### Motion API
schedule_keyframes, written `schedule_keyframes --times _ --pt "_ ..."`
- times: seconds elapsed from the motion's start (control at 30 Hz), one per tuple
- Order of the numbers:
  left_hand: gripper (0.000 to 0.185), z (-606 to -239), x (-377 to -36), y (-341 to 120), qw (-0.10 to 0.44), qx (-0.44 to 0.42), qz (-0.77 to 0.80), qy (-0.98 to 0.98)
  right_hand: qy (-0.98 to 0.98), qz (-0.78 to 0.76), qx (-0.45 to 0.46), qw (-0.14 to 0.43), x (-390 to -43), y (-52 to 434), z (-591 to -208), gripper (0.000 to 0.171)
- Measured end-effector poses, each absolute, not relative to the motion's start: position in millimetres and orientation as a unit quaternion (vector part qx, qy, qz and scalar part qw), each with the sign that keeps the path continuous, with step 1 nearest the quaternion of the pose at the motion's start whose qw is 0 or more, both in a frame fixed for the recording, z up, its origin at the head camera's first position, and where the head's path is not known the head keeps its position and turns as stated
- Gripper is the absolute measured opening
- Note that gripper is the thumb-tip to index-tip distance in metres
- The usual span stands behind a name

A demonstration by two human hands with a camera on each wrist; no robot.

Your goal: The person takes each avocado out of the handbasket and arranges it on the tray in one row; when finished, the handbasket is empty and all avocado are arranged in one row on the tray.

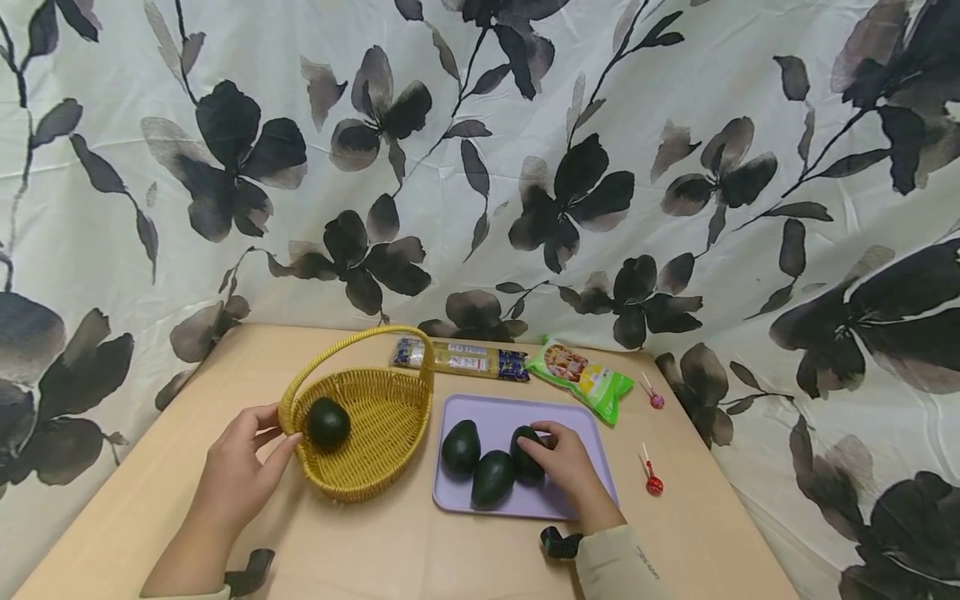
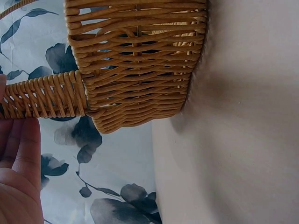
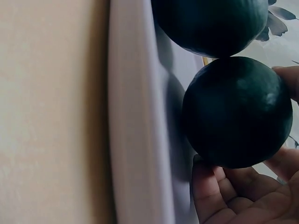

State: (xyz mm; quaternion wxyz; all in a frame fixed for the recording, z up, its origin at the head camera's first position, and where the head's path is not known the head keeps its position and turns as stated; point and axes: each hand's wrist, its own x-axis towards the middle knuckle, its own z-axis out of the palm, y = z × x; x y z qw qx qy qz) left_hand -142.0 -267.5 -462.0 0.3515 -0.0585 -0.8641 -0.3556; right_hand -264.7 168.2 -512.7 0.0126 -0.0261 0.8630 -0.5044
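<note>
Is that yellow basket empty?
No. The basket holds one avocado; the left hand rests on its rim.

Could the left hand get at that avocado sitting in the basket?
Probably yes. The left hand rests at the basket rim beside the avocado in the basket; the top is open and only the arched handle passes overhead.

sleeves: pale beige | wrists: black strap-on cameras | hands: bare
</note>
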Motion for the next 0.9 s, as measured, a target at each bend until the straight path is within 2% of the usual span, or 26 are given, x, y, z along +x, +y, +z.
schedule_keyframes --times 0.9 --pt "0.048 -465.7 -141.7 -268.8 0.349 -0.051 -0.351 -0.868 0.866 -0.5 -0.013 -0.003 -261.6 173.1 -508.0 0.042"
